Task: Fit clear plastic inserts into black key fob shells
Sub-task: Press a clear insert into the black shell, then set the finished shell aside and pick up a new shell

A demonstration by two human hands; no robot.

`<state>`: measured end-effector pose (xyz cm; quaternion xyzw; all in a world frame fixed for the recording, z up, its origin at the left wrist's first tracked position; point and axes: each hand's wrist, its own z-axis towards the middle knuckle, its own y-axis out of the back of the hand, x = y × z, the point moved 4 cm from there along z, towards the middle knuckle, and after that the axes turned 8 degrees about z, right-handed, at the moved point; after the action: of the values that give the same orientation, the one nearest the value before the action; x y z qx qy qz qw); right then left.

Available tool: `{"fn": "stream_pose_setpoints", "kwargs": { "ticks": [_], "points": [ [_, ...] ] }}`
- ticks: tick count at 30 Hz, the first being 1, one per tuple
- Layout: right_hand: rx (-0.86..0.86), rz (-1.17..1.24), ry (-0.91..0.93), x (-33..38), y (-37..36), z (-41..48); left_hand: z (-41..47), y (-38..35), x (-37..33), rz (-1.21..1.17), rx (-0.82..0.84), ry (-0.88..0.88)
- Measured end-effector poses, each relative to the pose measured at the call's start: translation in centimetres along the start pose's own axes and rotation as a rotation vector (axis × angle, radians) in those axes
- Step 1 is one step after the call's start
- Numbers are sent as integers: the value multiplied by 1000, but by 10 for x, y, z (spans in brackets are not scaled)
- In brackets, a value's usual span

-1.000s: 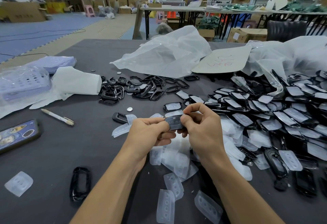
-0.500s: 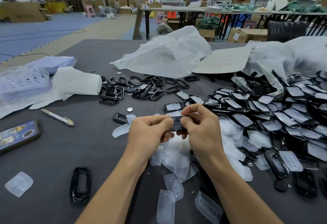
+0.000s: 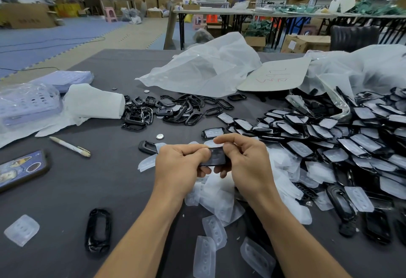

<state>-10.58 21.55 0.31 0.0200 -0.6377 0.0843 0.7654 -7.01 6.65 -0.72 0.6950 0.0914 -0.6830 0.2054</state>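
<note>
– Where is the black key fob shell (image 3: 216, 156) found?
– It is held up over the dark grey table (image 3: 66, 189), clamped from both ends. The left hand (image 3: 180, 163) is curled round its left end and the right hand (image 3: 246, 163) round its right end, with the thumbs set on its upper face. A glossy oblong surface is shown between the thumbs; whether an insert is seated in it cannot be told.
– What is seen close to that shell?
– Beneath it and nearer the person, loose clear inserts (image 3: 219, 198) are heaped: frosted, rounded rectangles dotted with small dimples. To its right, a broad spread of fitted shells (image 3: 329, 141) is laid overlapping like scales. Beyond it to the left, empty black frames (image 3: 167, 110), shiny and open-centred, are tangled together.
– And farther from it?
– Just left of it and beyond, a small silvery coin cell (image 3: 160, 136) is seen, then a slim white pen (image 3: 69, 146). Nearer the person and to the left, one lone oval shell (image 3: 98, 230) and a single frosted insert (image 3: 21, 229) are laid flat. Well behind the held shell, a crumpled translucent plastic bag (image 3: 204, 69) is spread
</note>
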Motion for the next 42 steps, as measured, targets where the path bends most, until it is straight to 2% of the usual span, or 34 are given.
{"fn": "stream_pose_setpoints", "kwargs": {
  "ticks": [2, 6, 11, 13, 15, 17, 24, 26, 27, 30, 31, 32, 34, 37, 39, 42],
  "points": [
    [14, 33, -24, -1, -1, 0, 0, 1, 1, -13, 0, 6],
    [80, -65, -15, -2, -5, -1, 1, 2, 2, -23, 18, 11],
    [69, 94, -122, -4, -2, 1, 3, 0, 5, -4, 12, 10],
    [48, -131, -35, 0, 1, -1, 4, -1, 8, 18, 6, 28],
    [110, -409, 87, 5, -3, -5, 4, -1, 11, 37, 17, 54],
    [164, -575, 169, 7, -6, -7, 4, -2, 13, 36, 31, 83],
    [193, -740, 194, 21, 12, -3, -2, -11, 13, -55, 124, 137],
    [123, -771, 180, 25, 27, 2, -1, -9, 14, -52, 78, 126],
    [34, -785, 171, 27, 39, 6, 1, -6, 15, -40, 38, 114],
    [-471, -876, 146, 38, 87, 12, 6, 6, 16, 70, -91, 57],
    [-567, -891, 82, 38, 97, 11, 7, 10, 16, 135, -140, 33],
    [-573, -900, 17, 35, 100, 11, 8, 14, 15, 223, -191, 8],
    [-454, -915, -33, 26, 85, 11, 8, 22, 9, 441, -294, -65],
    [-262, -939, 18, 9, 52, 8, 13, 37, 6, 642, -403, -122],
    [-179, -921, 43, 2, 38, 6, 23, 49, 13, 712, -412, -82],
    [-117, -908, 77, -1, 33, 6, 36, 61, 24, 842, -332, 16]
  ]
}}
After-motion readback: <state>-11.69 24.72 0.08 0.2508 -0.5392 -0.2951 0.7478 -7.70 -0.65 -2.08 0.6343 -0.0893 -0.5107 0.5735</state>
